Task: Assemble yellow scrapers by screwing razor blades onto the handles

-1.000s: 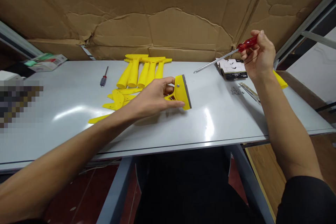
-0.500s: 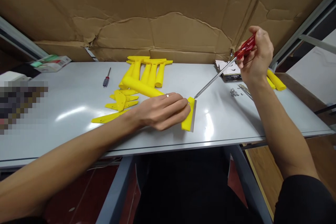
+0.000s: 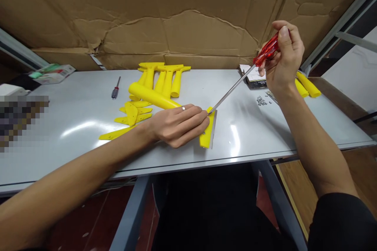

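My left hand (image 3: pixel 179 125) is closed round a yellow scraper (image 3: pixel 153 96) near the table's front edge. Its tube handle points to the back left, and its head, with a metal blade (image 3: pixel 213 129) along the right side, sticks out past my fingers. A screw shows on the head. High on the right, my right hand (image 3: pixel 284 57) grips the red handle of a long screwdriver (image 3: pixel 235 85). The screwdriver slants down to the left, its tip at the scraper head beside my left fingertips. Whether the tip sits in a screw is too small to tell.
Several yellow scraper handles (image 3: pixel 167 80) lie at the back, with flat yellow pieces (image 3: pixel 131 114) before them. A small screwdriver (image 3: pixel 116 91) rests left of these. Loose screws (image 3: pixel 260 101), a small box (image 3: pixel 255 78) and yellow tubes (image 3: pixel 308 84) are right. Cardboard (image 3: pixel 191 35) stands behind.
The screwdriver tip has moved left and down, from the blade-side corner of the scraper head to beside my left fingertips. My right hand has shifted slightly left; my left hand keeps its hold.
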`<action>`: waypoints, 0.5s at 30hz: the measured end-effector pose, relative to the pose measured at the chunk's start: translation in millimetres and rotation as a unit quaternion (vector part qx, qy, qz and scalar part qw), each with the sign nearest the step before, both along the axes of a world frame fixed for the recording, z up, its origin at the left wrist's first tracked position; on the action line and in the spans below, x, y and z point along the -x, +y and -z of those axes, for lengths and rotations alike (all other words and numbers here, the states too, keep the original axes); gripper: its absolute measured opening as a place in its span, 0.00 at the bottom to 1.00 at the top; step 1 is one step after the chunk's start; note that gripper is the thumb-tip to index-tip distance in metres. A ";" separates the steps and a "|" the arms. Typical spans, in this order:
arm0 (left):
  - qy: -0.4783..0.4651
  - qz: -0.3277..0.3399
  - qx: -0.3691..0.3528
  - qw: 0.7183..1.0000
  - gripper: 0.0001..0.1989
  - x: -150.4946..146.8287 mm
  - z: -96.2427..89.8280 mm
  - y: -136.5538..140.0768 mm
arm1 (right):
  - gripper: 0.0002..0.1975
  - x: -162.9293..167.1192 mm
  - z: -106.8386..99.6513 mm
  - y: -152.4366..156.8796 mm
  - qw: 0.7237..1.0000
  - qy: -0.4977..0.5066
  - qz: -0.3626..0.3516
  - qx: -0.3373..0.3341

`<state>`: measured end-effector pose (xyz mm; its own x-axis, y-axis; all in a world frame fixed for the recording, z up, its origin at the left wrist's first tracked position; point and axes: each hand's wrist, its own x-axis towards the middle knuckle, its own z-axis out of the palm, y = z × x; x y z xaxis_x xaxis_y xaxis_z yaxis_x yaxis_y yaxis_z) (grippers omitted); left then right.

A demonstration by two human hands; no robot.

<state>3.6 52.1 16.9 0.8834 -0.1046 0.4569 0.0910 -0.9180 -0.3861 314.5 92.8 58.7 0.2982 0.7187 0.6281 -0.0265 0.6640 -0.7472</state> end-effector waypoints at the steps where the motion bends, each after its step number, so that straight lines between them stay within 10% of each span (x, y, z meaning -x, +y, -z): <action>1: -0.006 0.006 -0.008 1.000 0.14 0.0 -0.1 0.5 | 0.19 0.7 -0.1 -0.7 1.000 0.000 -0.003 -0.002; 9: 0.008 -0.009 0.078 0.997 0.13 2.3 0.5 -0.3 | 0.19 4.8 -2.2 -5.1 1.000 -0.001 0.012 -0.003; 15: -0.008 0.035 -0.122 0.992 0.11 -1.8 4.7 -0.8 | 0.15 4.6 -6.6 -14.1 0.997 -0.037 0.028 -0.054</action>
